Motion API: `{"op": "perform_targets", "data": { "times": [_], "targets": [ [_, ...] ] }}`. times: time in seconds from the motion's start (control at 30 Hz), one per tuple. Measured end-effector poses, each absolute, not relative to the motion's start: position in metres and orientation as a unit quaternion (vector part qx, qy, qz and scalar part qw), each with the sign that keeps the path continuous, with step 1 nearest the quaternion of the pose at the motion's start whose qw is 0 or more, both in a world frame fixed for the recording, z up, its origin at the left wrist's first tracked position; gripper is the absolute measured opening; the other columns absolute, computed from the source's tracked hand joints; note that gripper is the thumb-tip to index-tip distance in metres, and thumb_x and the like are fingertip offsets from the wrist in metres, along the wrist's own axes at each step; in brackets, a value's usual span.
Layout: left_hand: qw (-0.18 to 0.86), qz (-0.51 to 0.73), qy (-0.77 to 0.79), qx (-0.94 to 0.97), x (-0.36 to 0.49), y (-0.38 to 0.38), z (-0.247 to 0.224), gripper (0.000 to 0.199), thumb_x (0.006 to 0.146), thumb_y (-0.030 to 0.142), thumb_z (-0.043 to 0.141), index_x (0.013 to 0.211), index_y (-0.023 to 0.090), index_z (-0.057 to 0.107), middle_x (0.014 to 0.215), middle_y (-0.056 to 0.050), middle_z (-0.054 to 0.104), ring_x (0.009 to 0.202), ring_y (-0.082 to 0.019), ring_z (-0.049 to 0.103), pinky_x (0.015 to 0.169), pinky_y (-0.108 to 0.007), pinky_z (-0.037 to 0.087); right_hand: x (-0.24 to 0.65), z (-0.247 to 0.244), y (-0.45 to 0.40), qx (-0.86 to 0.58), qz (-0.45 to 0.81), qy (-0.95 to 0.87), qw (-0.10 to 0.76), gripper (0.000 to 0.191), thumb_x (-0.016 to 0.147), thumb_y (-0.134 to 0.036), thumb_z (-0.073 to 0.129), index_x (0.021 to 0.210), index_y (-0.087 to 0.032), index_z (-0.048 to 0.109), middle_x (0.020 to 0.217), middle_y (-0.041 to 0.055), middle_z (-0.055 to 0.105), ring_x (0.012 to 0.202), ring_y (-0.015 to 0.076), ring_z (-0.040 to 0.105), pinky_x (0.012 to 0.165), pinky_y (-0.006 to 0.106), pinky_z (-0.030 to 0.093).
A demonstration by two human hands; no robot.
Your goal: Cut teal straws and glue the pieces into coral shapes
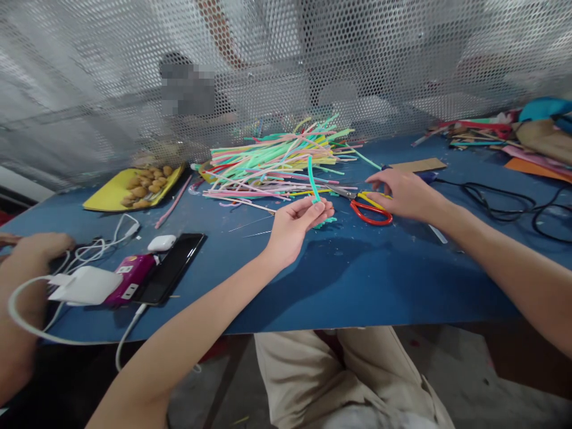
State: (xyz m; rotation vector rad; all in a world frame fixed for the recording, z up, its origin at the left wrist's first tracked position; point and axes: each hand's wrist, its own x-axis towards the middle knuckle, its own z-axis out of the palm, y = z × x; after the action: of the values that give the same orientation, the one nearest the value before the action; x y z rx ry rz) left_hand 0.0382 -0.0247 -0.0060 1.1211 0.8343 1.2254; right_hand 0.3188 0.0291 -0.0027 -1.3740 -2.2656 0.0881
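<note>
Near the middle of the blue table (357, 274), my left hand (297, 220) pinches a green fuzzy stem (311, 179), one end of which sticks up above the fingers. Curled green bits show just below and right of these fingertips. To the right, my right hand (400, 190) is spread, its fingers apart over the yellow handle of the scissors (372, 213). The scissors lie with red and yellow handles toward the right and blades pointing left. Behind both hands spreads a large pile of coloured fuzzy stems (277, 155).
Left are a yellow tray (107, 189) of brown nuts, a black phone (179, 268), a purple power strip (134, 277) and white cables. Another person's arm (22, 286) rests far left. Black cable (496, 205) and craft scraps lie right; perforated metal mesh (277, 59) stands behind.
</note>
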Motion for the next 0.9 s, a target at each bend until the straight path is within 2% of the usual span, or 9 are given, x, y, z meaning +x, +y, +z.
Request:
{"op": "perform_targets", "data": {
  "times": [0.1, 0.17, 0.27, 0.37, 0.57, 0.63, 0.7, 0.8, 0.9],
  "targets": [
    [0.594, 0.523, 0.360, 0.494, 0.038, -0.025, -0.004, 0.030, 0.080, 0.038, 0.085, 0.100, 0.017, 0.079, 0.104, -0.007, 0.080, 0.091, -0.018, 0.078, 0.089, -0.030, 0.063, 0.319, -0.021, 0.041, -0.518, 0.078, -0.828, 0.202, 0.063, 0.092, -0.049, 0.060, 0.144, -0.014, 0.051, 0.115, 0.0143, 0.072, 0.092, 0.0276, 0.069, 0.085, 0.041, 0.052],
    [0.593, 0.520, 0.354, 0.502, 0.038, -0.024, -0.004, 0.030, 0.080, 0.038, 0.085, 0.100, 0.017, 0.078, 0.102, -0.007, 0.080, 0.089, -0.017, 0.078, 0.087, -0.029, 0.063, 0.316, -0.027, 0.043, -0.536, 0.087, -0.821, 0.177, 0.071, 0.090, -0.051, 0.063, 0.148, -0.013, 0.044, 0.116, 0.0156, 0.071, 0.094, 0.0299, 0.069, 0.087, 0.043, 0.052],
    [0.598, 0.509, 0.353, 0.509, 0.038, -0.024, -0.004, 0.032, 0.079, 0.040, 0.086, 0.099, 0.017, 0.078, 0.098, -0.007, 0.080, 0.086, -0.017, 0.078, 0.084, -0.030, 0.064, 0.313, -0.028, 0.042, -0.571, 0.080, -0.808, 0.121, 0.065, 0.089, -0.048, 0.063, 0.141, -0.012, 0.047, 0.116, 0.0181, 0.071, 0.098, 0.0344, 0.069, 0.083, 0.044, 0.051],
    [0.596, 0.501, 0.365, 0.510, 0.038, -0.024, -0.005, 0.036, 0.076, 0.042, 0.088, 0.099, 0.016, 0.078, 0.093, -0.008, 0.080, 0.081, -0.017, 0.078, 0.082, -0.031, 0.064, 0.314, -0.025, 0.040, -0.578, 0.086, -0.808, 0.073, 0.051, 0.092, -0.043, 0.057, 0.134, -0.014, 0.049, 0.108, 0.0172, 0.072, 0.092, 0.0335, 0.069, 0.076, 0.041, 0.048],
    [0.583, 0.501, 0.385, 0.512, 0.035, -0.019, -0.008, 0.035, 0.075, 0.040, 0.088, 0.096, 0.014, 0.079, 0.095, -0.009, 0.080, 0.082, -0.017, 0.077, 0.085, -0.031, 0.063, 0.310, -0.021, 0.038, -0.578, 0.089, -0.806, 0.088, 0.060, 0.080, -0.031, 0.065, 0.135, -0.014, 0.048, 0.100, 0.0130, 0.072, 0.083, 0.0268, 0.067, 0.068, 0.034, 0.043],
    [0.583, 0.498, 0.386, 0.512, 0.034, -0.016, -0.009, 0.035, 0.075, 0.040, 0.088, 0.098, 0.015, 0.079, 0.096, -0.009, 0.080, 0.082, -0.016, 0.077, 0.085, -0.031, 0.063, 0.309, -0.019, 0.038, -0.600, 0.083, -0.791, 0.079, 0.047, 0.079, -0.036, 0.066, 0.121, -0.015, 0.059, 0.089, 0.0110, 0.071, 0.077, 0.0256, 0.064, 0.064, 0.033, 0.041],
    [0.583, 0.495, 0.386, 0.517, 0.032, -0.012, -0.011, 0.035, 0.076, 0.040, 0.087, 0.099, 0.015, 0.079, 0.096, -0.009, 0.080, 0.081, -0.016, 0.077, 0.084, -0.030, 0.063, 0.310, -0.016, 0.037, -0.626, 0.088, -0.773, 0.049, 0.032, 0.081, -0.048, 0.066, 0.092, -0.018, 0.065, 0.071, 0.0075, 0.066, 0.065, 0.0231, 0.059, 0.059, 0.034, 0.037],
    [0.573, 0.491, 0.389, 0.529, 0.029, -0.008, -0.011, 0.035, 0.078, 0.041, 0.086, 0.101, 0.015, 0.079, 0.097, -0.009, 0.080, 0.081, -0.016, 0.076, 0.084, -0.030, 0.063, 0.315, -0.012, 0.035, -0.649, 0.113, -0.750, 0.068, 0.049, 0.081, -0.065, 0.065, 0.062, -0.022, 0.053, 0.054, 0.0019, 0.051, 0.053, 0.0175, 0.047, 0.055, 0.034, 0.030],
    [0.557, 0.489, 0.392, 0.545, 0.026, -0.006, -0.009, 0.036, 0.079, 0.043, 0.085, 0.101, 0.015, 0.079, 0.096, -0.009, 0.080, 0.080, -0.015, 0.076, 0.082, -0.030, 0.063, 0.317, -0.005, 0.029, -0.617, 0.172, -0.748, 0.174, 0.056, 0.079, -0.074, 0.065, 0.064, -0.022, 0.049, 0.057, -0.0016, 0.046, 0.055, 0.0139, 0.040, 0.055, 0.033, 0.028]
  ]
}}
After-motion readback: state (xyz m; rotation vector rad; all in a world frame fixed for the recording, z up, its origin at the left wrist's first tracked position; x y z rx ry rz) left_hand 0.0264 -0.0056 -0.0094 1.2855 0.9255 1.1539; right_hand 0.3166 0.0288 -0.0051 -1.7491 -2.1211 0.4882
